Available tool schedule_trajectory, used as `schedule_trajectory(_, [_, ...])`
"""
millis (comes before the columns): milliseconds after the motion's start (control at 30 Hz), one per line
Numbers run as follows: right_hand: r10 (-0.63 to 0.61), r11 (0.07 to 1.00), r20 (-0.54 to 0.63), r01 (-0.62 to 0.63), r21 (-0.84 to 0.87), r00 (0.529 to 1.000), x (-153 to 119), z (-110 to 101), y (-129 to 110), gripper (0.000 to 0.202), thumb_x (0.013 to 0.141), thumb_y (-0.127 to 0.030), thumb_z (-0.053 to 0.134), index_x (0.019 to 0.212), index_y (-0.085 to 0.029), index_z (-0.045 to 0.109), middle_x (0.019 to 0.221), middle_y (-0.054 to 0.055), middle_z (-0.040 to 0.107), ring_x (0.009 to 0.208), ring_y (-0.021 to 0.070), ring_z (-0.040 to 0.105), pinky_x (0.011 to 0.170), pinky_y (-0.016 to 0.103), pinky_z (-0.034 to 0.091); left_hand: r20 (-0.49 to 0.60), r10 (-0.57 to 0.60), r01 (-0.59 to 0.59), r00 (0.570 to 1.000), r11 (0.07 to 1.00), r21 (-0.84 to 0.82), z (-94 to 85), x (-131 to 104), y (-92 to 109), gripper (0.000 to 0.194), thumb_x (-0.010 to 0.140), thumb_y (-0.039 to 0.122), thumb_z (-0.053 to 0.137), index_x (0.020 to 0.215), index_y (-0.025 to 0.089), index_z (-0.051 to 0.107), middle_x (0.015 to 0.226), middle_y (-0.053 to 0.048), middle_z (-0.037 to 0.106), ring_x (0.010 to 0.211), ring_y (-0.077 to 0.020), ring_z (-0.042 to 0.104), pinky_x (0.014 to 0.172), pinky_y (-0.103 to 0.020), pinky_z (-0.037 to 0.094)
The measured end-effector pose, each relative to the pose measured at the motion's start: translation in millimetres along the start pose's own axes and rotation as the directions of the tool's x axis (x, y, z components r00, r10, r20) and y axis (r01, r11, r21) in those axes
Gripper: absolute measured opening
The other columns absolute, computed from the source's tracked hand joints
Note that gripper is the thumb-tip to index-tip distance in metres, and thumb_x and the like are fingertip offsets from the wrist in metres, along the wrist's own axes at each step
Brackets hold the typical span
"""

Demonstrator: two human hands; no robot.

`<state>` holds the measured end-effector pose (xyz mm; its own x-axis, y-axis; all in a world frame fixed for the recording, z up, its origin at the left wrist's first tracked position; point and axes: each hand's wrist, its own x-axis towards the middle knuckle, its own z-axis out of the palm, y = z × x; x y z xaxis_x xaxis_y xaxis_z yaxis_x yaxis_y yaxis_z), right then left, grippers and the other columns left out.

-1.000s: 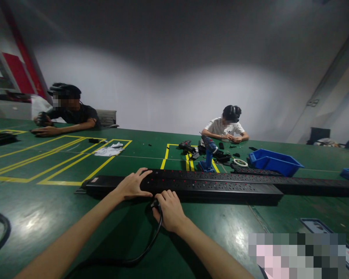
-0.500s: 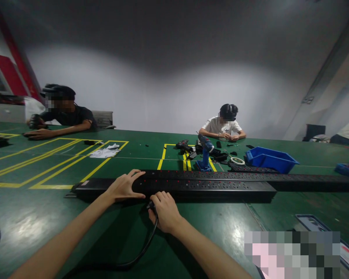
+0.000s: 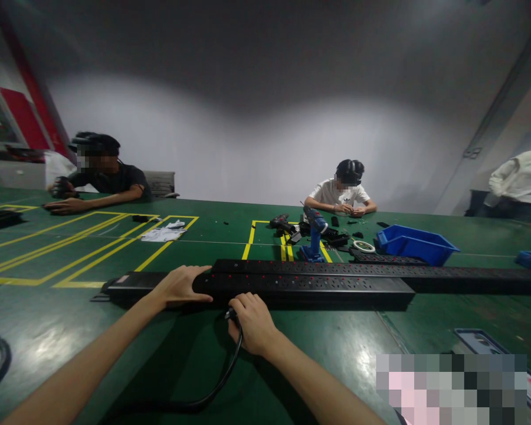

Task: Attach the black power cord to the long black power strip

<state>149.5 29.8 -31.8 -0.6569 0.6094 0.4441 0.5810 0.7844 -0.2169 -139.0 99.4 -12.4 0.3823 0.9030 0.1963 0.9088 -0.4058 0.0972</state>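
Note:
A long black power strip (image 3: 336,295) with sockets and small red marks lies across the green table in front of me. My left hand (image 3: 181,286) grips it near its left part, thumb on the near side and fingers over the top. Just in front of the strip, my right hand (image 3: 253,326) holds a black plug (image 3: 230,314), its metal end pointing left. From the plug a thick black cable (image 3: 225,375) curves down toward the lower left. Right behind the front strip lies a second, longer power strip (image 3: 460,274).
A blue cordless drill (image 3: 313,233) stands upright beyond the strips. Near it are a roll of tape (image 3: 363,247), a blue bin (image 3: 416,245) and black parts. White papers (image 3: 163,232) lie left. Two people sit across the table; another person (image 3: 520,183) stands far right.
The front power strip has slid a little to the left, and my left hand has moved with it. My right hand keeps the plug almost in place. At far right, a person now stands higher in view.

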Motion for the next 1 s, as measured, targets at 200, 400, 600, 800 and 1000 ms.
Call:
schedule_trajectory(200, [-0.002,1.000,-0.001,0.002,0.006,1.000,1.0,-0.6,0.0,0.030,0.082,-0.021,0.054,0.112,-0.019,0.052,0.107,0.008,0.055,0.095,0.0203,0.047,0.083,0.033,0.035,0.033,-0.028,0.028,0.999,1.000,0.000,1.1,-0.8,-6.6,0.087,0.061,0.078,0.059,0.130,0.025,0.057,0.117,-0.009,0.066,0.104,-0.0296,0.061,0.094,-0.037,0.041])
schedule_trajectory(400, [0.007,1.000,0.005,-0.007,0.024,1.000,1.9,-1.7,-0.8,0.030,0.081,-0.020,0.054,0.111,-0.019,0.053,0.105,0.007,0.055,0.095,0.0208,0.047,0.083,0.033,0.035,0.026,-0.044,0.045,0.999,0.999,-0.016,-5.6,-3.1,4.2,0.085,0.062,0.079,0.057,0.126,0.023,0.059,0.118,-0.010,0.065,0.105,-0.0292,0.060,0.095,-0.037,0.040])
schedule_trajectory(600, [0.012,0.999,0.010,-0.013,0.038,1.000,2.2,-2.5,-0.9,0.032,0.081,-0.021,0.055,0.113,-0.019,0.053,0.107,0.007,0.054,0.097,0.0209,0.047,0.085,0.034,0.036,0.036,-0.086,0.086,0.996,0.996,-0.005,-10.7,-0.3,17.4,0.084,0.061,0.082,0.055,0.118,0.020,0.062,0.109,-0.012,0.068,0.098,-0.0306,0.062,0.087,-0.037,0.043])
schedule_trajectory(800, [0.021,0.998,0.021,-0.022,0.053,1.000,2.9,-4.6,-1.0,0.033,0.079,-0.021,0.057,0.112,-0.020,0.053,0.107,0.007,0.054,0.096,0.0212,0.047,0.084,0.034,0.036,0.026,-0.114,0.114,0.993,0.994,0.002,-2.9,5.3,23.9,0.090,0.061,0.083,0.052,0.121,0.017,0.060,0.111,-0.014,0.068,0.099,-0.0328,0.062,0.088,-0.040,0.042])
schedule_trajectory(1000, [0.026,0.998,0.024,-0.027,0.048,0.999,2.8,-4.3,-1.5,0.035,0.080,-0.021,0.055,0.115,-0.020,0.052,0.108,0.008,0.054,0.096,0.0211,0.048,0.084,0.034,0.036,-0.018,-0.131,0.131,0.991,0.991,0.011,-1.6,1.2,31.4,0.087,0.066,0.079,0.054,0.127,0.018,0.055,0.122,-0.014,0.063,0.111,-0.0331,0.056,0.096,-0.042,0.038])
